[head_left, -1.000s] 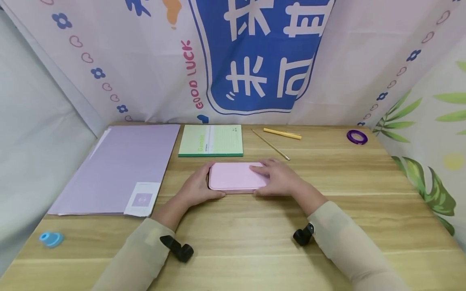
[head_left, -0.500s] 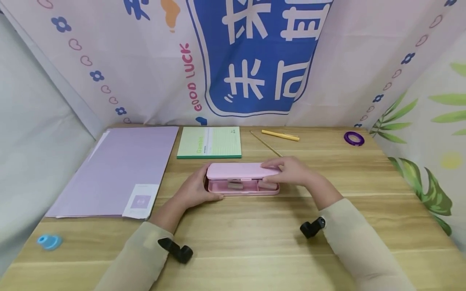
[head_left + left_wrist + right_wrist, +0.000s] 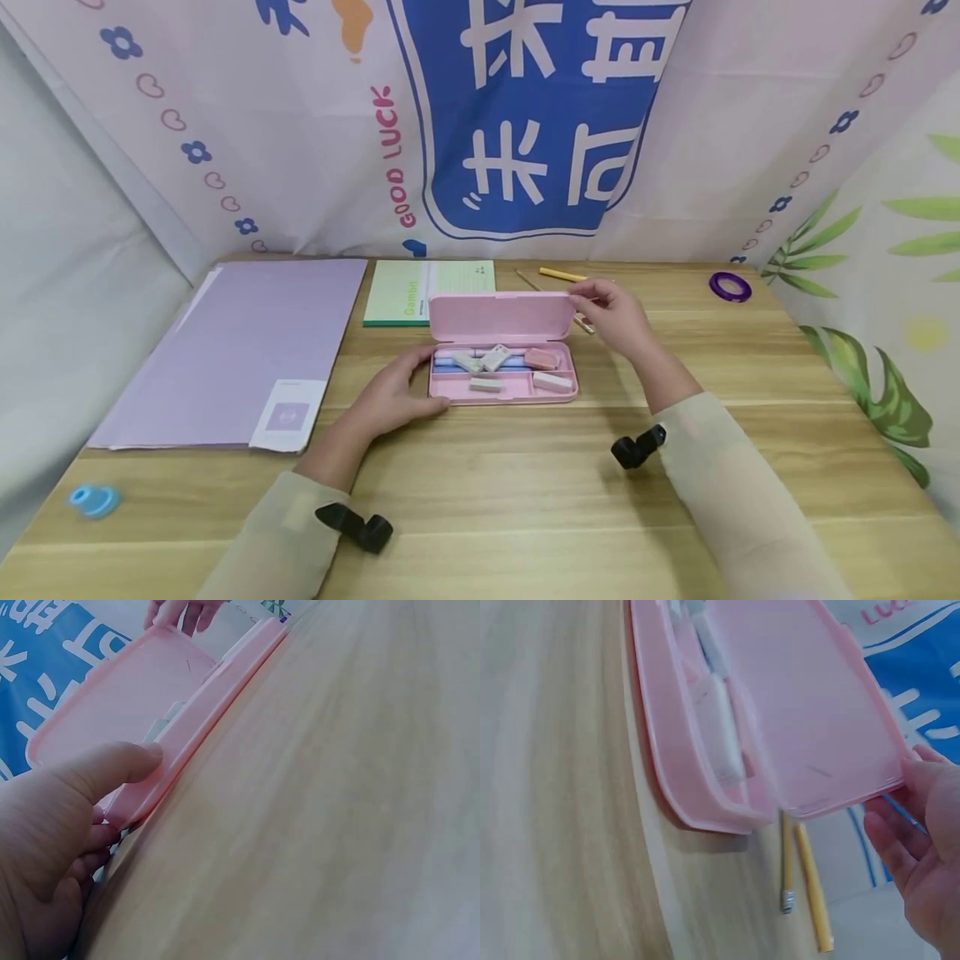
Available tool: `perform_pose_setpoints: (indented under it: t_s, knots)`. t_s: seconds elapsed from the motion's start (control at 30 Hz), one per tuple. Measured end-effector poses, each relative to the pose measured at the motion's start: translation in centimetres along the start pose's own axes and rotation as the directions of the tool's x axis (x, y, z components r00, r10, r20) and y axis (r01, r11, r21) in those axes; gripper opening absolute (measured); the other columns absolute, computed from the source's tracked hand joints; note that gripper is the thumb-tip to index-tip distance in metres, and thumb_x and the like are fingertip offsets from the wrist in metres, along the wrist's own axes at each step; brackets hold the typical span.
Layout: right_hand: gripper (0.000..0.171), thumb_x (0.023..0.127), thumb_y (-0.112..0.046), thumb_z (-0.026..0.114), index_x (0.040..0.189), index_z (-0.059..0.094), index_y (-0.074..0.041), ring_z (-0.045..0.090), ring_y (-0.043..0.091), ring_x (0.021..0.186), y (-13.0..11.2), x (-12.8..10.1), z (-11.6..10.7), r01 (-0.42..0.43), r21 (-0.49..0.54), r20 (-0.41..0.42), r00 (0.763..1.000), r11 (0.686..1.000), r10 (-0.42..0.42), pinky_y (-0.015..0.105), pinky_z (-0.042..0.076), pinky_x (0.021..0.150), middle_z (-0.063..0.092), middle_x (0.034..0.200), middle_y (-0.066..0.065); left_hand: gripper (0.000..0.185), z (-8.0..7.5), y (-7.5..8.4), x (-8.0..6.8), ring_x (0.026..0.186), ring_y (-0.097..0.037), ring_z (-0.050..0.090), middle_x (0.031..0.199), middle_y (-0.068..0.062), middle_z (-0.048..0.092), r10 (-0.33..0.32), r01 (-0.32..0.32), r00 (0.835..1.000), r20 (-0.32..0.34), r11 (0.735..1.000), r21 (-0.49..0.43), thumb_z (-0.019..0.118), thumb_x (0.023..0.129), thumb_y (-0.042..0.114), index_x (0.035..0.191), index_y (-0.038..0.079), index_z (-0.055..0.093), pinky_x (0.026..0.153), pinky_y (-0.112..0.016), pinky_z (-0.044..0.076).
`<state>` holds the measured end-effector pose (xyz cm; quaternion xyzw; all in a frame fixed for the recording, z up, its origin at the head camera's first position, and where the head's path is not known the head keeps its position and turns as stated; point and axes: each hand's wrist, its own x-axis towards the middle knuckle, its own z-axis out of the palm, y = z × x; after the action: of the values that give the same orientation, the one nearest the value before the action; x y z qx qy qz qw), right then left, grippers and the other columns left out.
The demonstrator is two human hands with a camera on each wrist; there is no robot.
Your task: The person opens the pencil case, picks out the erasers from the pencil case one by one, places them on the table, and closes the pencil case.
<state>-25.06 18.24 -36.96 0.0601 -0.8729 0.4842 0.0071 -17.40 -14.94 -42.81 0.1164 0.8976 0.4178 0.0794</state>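
Observation:
A pink pencil case (image 3: pixel 503 402) lies on the table with its lid (image 3: pixel 501 317) raised. Inside it are several erasers (image 3: pixel 552 382), some whitish and one pinkish, and several pens (image 3: pixel 447 362) in the back compartment. My left hand (image 3: pixel 390 395) grips the case's left end, the thumb on the front wall (image 3: pixel 187 727) and the other fingers around the end. With its fingertips my right hand (image 3: pixel 613 315) holds the lid's upper right corner, seen closer in the right wrist view, where the lid's inner face (image 3: pixel 810 697) shows.
Behind the case are a green notebook (image 3: pixel 465 287), partly hidden by the lid, a pencil (image 3: pixel 787 877) and a yellow pen (image 3: pixel 814 892). Purple folder-like sheets (image 3: pixel 247 350) lie left, a blue plastic piece (image 3: pixel 95 500) at front left. A purple tape roll (image 3: pixel 730 287) sits back right.
The pencil case lid has swung up and back from closed to upright, lifted by my right hand, which moved away from me. The contents now show. My left hand stays at the left end.

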Motion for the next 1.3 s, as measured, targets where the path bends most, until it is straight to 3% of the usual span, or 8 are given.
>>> perform_pose_setpoints:
  t_s: [0.17, 0.4, 0.63, 0.8, 0.93, 1.13, 1.3]
  knots:
    - [0.030, 0.100, -0.015, 0.056, 0.128, 0.063, -0.007, 0.061, 0.021, 0.097, 0.8, 1.6, 1.0, -0.034, 0.013, -0.006, 0.999, 0.999, 0.035, 0.044, 0.058, 0.088, 0.064, 0.119, 0.018, 0.090, 0.0, 0.0, 0.0, 0.146, -0.034, 0.031, 0.156, -0.015, 0.037, -0.008, 0.008, 1.000, 0.001, 1.000, 0.019, 0.082, 0.077, 0.037, 0.150, 0.009, 0.037, 0.120, -0.051, 0.028]
    - [0.040, 0.100, -0.011, 0.055, 0.140, 0.055, -0.012, 0.058, 0.023, 0.098, 2.7, 3.1, 2.1, -0.094, 0.000, 0.037, 0.995, 0.996, 0.094, 0.025, 0.057, 0.076, 0.063, 0.119, 0.022, 0.091, 0.1, 0.2, 0.1, 0.147, -0.033, 0.031, 0.157, -0.014, 0.035, -0.030, 0.029, 0.999, 0.017, 0.999, 0.021, 0.082, 0.077, 0.038, 0.151, 0.012, 0.036, 0.120, -0.050, 0.028]
    - [0.040, 0.100, -0.015, 0.055, 0.140, 0.054, -0.013, 0.059, 0.024, 0.097, 2.9, 2.8, 1.9, -0.071, -0.058, 0.032, 0.997, 0.996, 0.072, 0.020, 0.052, 0.074, 0.064, 0.119, 0.020, 0.090, 0.2, 0.1, 0.1, 0.146, -0.034, 0.032, 0.156, -0.015, 0.036, -0.023, 0.022, 1.000, 0.016, 0.999, 0.029, 0.081, 0.078, 0.037, 0.151, 0.010, 0.036, 0.119, -0.051, 0.029]
    - [0.042, 0.099, -0.019, 0.058, 0.139, 0.054, -0.008, 0.060, 0.027, 0.097, 2.7, 1.1, 1.2, -0.007, -0.101, 0.054, 0.998, 0.995, 0.013, 0.021, 0.049, 0.076, 0.064, 0.117, 0.022, 0.090, 0.0, 0.1, 0.1, 0.146, -0.034, 0.032, 0.156, -0.015, 0.036, -0.028, 0.028, 0.999, 0.017, 0.999, 0.033, 0.081, 0.078, 0.038, 0.151, 0.009, 0.036, 0.120, -0.051, 0.029]
    - [0.037, 0.098, -0.023, 0.059, 0.131, 0.060, -0.005, 0.058, 0.022, 0.092, 2.8, -1.5, 0.7, 0.030, -0.143, 0.081, 0.997, 0.989, -0.018, 0.023, 0.049, 0.074, 0.066, 0.109, 0.017, 0.091, -0.1, 0.2, 0.2, 0.146, -0.034, 0.032, 0.157, -0.015, 0.035, -0.023, 0.023, 1.000, 0.016, 0.999, 0.033, 0.081, 0.078, 0.038, 0.151, 0.010, 0.035, 0.120, -0.051, 0.029]
    - [0.026, 0.094, -0.024, 0.066, 0.114, 0.071, -0.008, 0.059, 0.017, 0.086, 3.6, -5.7, 0.8, 0.082, -0.166, 0.109, 0.992, 0.983, -0.064, 0.025, 0.051, 0.074, 0.071, 0.103, 0.010, 0.091, -0.1, 0.1, 0.2, 0.146, -0.035, 0.031, 0.156, -0.016, 0.035, -0.016, 0.016, 1.000, 0.018, 0.999, 0.034, 0.081, 0.078, 0.038, 0.151, 0.010, 0.035, 0.120, -0.052, 0.028]
    - [0.022, 0.091, -0.025, 0.070, 0.107, 0.075, -0.010, 0.059, 0.017, 0.089, 4.1, -7.3, 1.2, 0.115, -0.223, 0.134, 0.987, 0.968, -0.086, 0.030, 0.050, 0.078, 0.071, 0.102, 0.007, 0.092, 0.1, 0.2, 0.2, 0.146, -0.036, 0.031, 0.156, -0.016, 0.035, -0.020, 0.020, 1.000, 0.020, 0.999, 0.026, 0.081, 0.078, 0.039, 0.151, 0.009, 0.035, 0.120, -0.052, 0.028]
